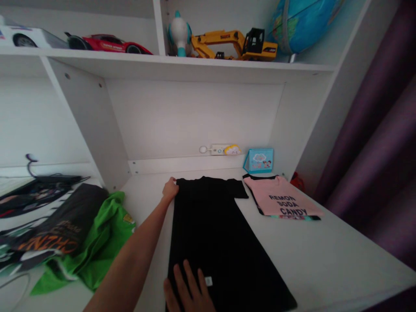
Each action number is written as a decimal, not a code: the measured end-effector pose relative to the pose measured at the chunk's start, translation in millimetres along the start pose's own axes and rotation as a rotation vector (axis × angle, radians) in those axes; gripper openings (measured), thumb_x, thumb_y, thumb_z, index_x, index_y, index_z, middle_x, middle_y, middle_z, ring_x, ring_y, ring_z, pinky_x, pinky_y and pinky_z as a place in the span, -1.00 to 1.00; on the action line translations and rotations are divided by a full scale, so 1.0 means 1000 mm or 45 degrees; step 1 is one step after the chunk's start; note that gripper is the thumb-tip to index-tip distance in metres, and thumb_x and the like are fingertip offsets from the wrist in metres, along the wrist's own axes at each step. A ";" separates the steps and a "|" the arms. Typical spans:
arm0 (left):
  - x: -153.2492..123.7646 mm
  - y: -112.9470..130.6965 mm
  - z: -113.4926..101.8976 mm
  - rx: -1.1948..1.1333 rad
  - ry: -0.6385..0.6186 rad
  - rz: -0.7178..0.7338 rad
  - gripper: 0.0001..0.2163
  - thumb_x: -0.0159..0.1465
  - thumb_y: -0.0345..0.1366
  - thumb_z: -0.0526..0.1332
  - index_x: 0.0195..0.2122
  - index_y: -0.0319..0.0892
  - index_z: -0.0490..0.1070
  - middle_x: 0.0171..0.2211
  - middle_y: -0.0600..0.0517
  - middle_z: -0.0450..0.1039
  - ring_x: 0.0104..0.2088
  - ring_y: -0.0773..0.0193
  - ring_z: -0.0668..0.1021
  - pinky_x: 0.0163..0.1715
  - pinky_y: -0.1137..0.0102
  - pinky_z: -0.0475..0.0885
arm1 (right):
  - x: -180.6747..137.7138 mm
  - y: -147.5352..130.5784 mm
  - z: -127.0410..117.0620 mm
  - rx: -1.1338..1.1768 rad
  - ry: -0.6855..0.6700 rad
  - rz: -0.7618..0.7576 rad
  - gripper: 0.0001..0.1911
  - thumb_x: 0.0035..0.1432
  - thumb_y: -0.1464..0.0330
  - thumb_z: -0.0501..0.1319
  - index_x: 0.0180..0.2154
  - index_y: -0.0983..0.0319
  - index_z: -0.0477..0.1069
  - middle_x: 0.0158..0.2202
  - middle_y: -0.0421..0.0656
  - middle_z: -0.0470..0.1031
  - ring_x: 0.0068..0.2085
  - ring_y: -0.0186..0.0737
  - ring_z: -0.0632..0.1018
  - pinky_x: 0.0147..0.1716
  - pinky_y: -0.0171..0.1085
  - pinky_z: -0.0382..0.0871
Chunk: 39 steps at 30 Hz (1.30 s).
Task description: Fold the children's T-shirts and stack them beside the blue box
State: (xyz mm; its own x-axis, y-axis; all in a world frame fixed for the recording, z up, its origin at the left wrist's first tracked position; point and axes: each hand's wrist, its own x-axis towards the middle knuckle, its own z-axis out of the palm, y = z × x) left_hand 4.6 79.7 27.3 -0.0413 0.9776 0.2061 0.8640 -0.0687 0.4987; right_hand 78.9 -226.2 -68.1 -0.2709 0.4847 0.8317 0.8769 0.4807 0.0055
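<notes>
A black T-shirt (pixel 211 225) lies spread lengthwise on the white desk, one short sleeve pointing right at its far end. The left long edge runs straight, and no sleeve sticks out on that side. My left hand (pixel 170 189) reaches to the far left corner of the shirt, its fingers closed on the fabric there. Near the hem, my right hand (pixel 190 291) rests flat on the cloth with fingers spread, beside a small white label (pixel 208 281). The lower part of that hand is cut off by the frame.
Folded shirts with a pink one (pixel 282 195) on top lie to the right, before a small blue desk calendar (pixel 260 160). A green garment (pixel 97 242) and dark printed clothes (pixel 61 221) are heaped left. A power strip (pixel 218 150) sits along the back, under a toy shelf (pixel 195 62).
</notes>
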 end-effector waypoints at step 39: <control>-0.050 0.011 0.018 -0.592 -0.344 0.429 -0.63 0.24 -0.15 -0.05 0.00 -0.10 0.32 0.01 0.03 0.33 0.09 0.18 0.27 0.09 0.24 0.06 | 0.165 0.312 -0.012 -0.150 -0.872 1.332 -0.70 0.17 0.30 0.09 -0.08 0.30 0.28 -0.11 -0.08 0.35 -0.15 -0.20 0.43 -0.20 -0.18 0.34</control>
State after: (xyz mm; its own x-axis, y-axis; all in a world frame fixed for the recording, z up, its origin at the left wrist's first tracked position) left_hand 25.8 34.2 7.3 0.3755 0.8989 0.2258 0.4969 -0.4009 0.7696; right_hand 312.4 -5.7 77.2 0.4554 0.8902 0.0095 0.8165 -0.4134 -0.4031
